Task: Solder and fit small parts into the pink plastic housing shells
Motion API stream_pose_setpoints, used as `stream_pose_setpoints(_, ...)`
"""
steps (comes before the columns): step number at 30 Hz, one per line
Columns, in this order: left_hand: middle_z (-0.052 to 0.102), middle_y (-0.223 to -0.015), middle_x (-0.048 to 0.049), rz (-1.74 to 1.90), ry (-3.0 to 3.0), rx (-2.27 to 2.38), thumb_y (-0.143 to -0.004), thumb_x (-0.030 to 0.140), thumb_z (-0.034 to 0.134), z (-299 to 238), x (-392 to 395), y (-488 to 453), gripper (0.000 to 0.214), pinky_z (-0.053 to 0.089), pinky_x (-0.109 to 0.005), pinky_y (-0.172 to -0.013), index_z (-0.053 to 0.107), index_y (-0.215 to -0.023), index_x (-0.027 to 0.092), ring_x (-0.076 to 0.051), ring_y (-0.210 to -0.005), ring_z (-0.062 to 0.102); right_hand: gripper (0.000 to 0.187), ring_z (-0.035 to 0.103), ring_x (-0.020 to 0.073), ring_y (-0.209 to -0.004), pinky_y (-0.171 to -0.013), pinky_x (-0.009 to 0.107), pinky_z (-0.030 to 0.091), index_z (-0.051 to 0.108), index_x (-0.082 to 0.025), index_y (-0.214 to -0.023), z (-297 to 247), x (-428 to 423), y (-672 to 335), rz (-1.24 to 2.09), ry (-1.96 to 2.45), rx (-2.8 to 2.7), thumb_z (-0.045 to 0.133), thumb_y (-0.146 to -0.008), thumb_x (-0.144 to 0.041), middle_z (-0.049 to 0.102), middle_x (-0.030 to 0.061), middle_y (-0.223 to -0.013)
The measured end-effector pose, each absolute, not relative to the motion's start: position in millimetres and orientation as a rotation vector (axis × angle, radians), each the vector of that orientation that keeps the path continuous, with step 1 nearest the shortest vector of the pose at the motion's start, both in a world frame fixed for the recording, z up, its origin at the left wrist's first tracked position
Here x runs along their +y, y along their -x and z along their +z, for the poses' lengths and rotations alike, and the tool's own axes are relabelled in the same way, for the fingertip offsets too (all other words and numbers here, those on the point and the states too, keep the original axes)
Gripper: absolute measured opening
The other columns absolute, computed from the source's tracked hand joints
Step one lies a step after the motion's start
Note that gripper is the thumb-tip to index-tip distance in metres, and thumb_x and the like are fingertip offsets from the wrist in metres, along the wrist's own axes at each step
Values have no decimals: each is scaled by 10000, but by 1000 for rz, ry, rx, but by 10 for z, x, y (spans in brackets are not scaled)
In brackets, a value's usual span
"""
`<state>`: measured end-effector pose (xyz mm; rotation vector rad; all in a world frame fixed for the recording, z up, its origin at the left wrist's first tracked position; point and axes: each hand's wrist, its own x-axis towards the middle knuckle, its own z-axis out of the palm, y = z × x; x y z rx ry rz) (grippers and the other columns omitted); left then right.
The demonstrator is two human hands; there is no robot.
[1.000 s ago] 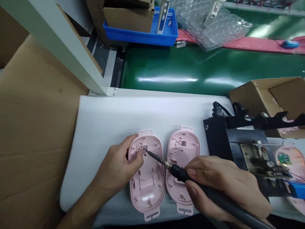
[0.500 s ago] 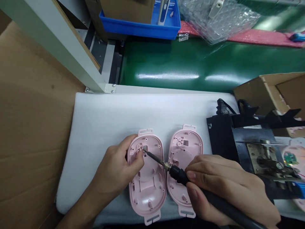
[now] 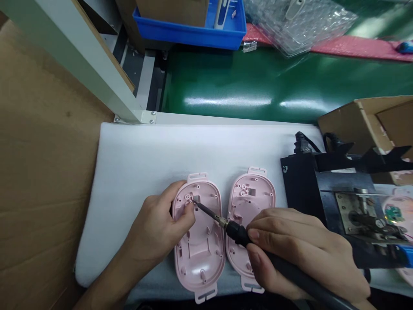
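Two pink plastic shells lie side by side, insides up, on a white foam pad (image 3: 155, 150). My left hand (image 3: 158, 228) grips the left edge of the left shell (image 3: 201, 245), thumb pressed inside near its top. My right hand (image 3: 300, 254) is closed round a black soldering iron (image 3: 238, 234). Its thin tip touches a small post near the top of the left shell, right by my left thumb. The iron's shaft crosses over the right shell (image 3: 250, 198), whose lower part is hidden under my right hand.
A black metal fixture (image 3: 322, 189) with a clamp stands right of the shells. Behind it sits a cardboard box (image 3: 364, 120). A green conveyor belt (image 3: 258, 86) runs past the pad, carrying a blue bin (image 3: 193, 30) and bubble wrap (image 3: 300, 21). Cardboard (image 3: 41, 172) lies at the left.
The view has shifted slightly. My right hand has edged a little left with the iron; its tip stays on the same spot of the left shell. My left hand has not moved.
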<state>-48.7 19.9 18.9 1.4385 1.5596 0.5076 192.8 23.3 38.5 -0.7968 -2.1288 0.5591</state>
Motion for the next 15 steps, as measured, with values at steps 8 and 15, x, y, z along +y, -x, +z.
stream_pose_setpoints(8, 624, -655, 80, 502, -1445, 1558, -878, 279, 608, 177, 181, 502, 249, 443, -225, -532, 690, -1108, 231, -102, -552, 546, 257, 682, 142, -519, -561, 212, 655, 687, -156, -926, 390, 242, -1932, 577, 811, -2130, 736, -753, 27, 701, 32, -659)
stream_pose_setpoints(15, 639, -661, 73, 503, -1448, 1559, -878, 283, 611, 175, 192, 496, 279, 437, -226, -514, 690, -1140, 225, -107, -552, 555, 249, 647, 146, -510, -494, 256, 602, 674, -170, -922, 341, 178, -1913, 612, 878, -2050, 677, -758, 17, 678, 17, -650)
